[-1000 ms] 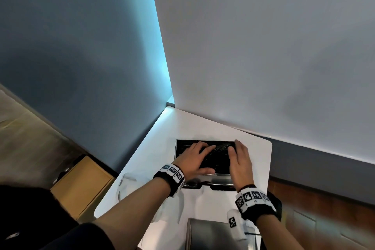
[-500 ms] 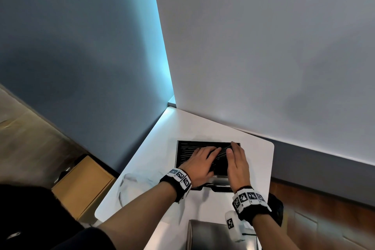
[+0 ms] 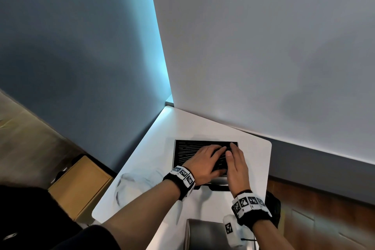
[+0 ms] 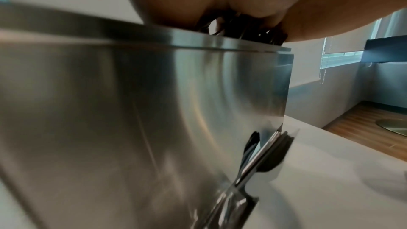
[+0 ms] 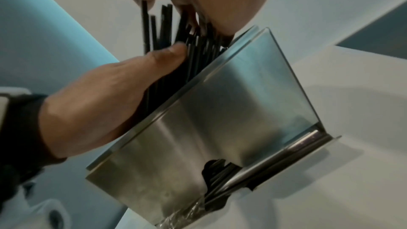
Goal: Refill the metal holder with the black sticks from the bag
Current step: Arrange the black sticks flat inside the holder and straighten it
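A steel holder (image 3: 175,155) stands on the white table (image 3: 154,148), its open top packed with black sticks (image 3: 188,152). My left hand (image 3: 215,152) lies flat on the sticks with fingers straight. My right hand (image 3: 233,155) lies flat beside it, over the holder's right end. In the right wrist view the left hand's thumb (image 5: 171,53) presses against the sticks (image 5: 193,50), which rise above the holder's rim (image 5: 220,102). The left wrist view shows the holder's steel wall (image 4: 154,111) close up, with stick ends (image 4: 242,29) under my palm. The clear bag (image 3: 138,184) lies crumpled on the table, left of my left forearm.
The table sits in a corner between a blue wall and a white wall. A cardboard box (image 3: 79,184) stands on the floor to the left. A grey metal object (image 3: 203,233) lies at the table's near edge. Sticks show in the holder's bottom slot (image 5: 218,168).
My left hand has slid to the right along the sticks, uncovering more of them on the left. The two hands now lie closer together. The holder has not moved.
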